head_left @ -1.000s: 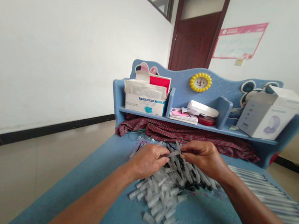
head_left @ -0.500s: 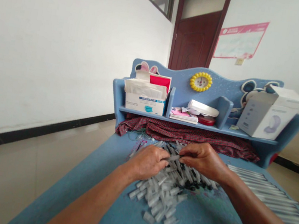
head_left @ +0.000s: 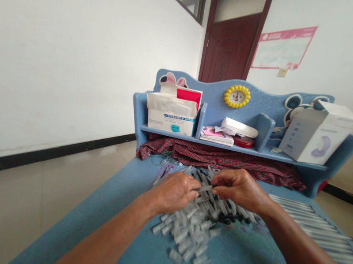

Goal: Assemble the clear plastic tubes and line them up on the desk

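Note:
My left hand (head_left: 175,191) and my right hand (head_left: 241,189) meet over a heap of small clear plastic caps and black-tipped pen parts (head_left: 196,226) on a blue desk (head_left: 129,258). Both hands pinch the same thin clear pen piece (head_left: 205,188), one at each end, just above the heap. The fingers of both hands are closed round it. Loose clear caps (head_left: 187,252) lie scattered at the near side of the heap.
A row of finished clear pens (head_left: 318,232) lies at the right of the desk. A plaid cloth (head_left: 225,160) lies under the blue shelf (head_left: 227,147), which holds a mask box (head_left: 170,117), booklets, a white carton (head_left: 317,132) and a yellow clock (head_left: 236,97). A brown door (head_left: 231,42) stands behind.
Both hands have dipped slightly lower toward the heap, still pinching the same clear piece between them. Nothing else has moved.

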The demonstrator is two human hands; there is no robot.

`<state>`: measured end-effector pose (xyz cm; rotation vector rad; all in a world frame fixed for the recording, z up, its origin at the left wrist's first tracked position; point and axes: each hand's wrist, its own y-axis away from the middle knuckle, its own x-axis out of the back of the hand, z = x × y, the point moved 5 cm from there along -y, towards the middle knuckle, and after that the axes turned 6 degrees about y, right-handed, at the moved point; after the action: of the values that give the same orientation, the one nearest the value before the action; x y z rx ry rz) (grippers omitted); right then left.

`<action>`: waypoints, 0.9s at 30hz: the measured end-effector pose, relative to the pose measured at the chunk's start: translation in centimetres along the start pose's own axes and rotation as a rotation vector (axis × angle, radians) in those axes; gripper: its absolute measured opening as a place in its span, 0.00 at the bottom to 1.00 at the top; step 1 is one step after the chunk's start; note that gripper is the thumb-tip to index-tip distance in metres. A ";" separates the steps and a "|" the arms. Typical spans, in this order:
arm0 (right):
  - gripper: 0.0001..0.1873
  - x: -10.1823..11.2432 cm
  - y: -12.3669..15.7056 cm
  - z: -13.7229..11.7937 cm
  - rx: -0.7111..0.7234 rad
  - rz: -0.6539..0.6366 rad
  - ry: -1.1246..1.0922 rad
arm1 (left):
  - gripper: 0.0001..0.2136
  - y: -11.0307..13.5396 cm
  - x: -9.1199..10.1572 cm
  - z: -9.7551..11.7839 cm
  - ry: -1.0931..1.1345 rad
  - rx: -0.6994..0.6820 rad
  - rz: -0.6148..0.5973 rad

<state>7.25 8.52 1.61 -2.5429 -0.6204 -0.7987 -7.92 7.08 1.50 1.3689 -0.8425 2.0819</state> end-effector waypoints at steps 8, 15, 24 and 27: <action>0.09 0.5 0.3 -0.9 0.040 0.006 0.164 | 0.08 0.1 0.2 0.1 0.044 0.006 -0.037; 0.16 0.2 0.4 -1.4 0.138 -0.029 0.372 | 0.07 0.1 0.1 0.2 -0.062 -0.013 -0.001; 0.25 0.4 0.1 -0.5 0.092 -0.014 0.314 | 0.08 0.0 0.0 0.0 0.019 0.009 -0.021; 0.18 1.0 0.2 -0.5 0.077 0.000 0.228 | 0.07 0.0 0.1 0.0 0.028 0.016 -0.011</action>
<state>7.90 8.38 2.53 -2.3395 -0.5647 -1.0259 -7.99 7.11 1.57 1.3465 -0.8071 2.0985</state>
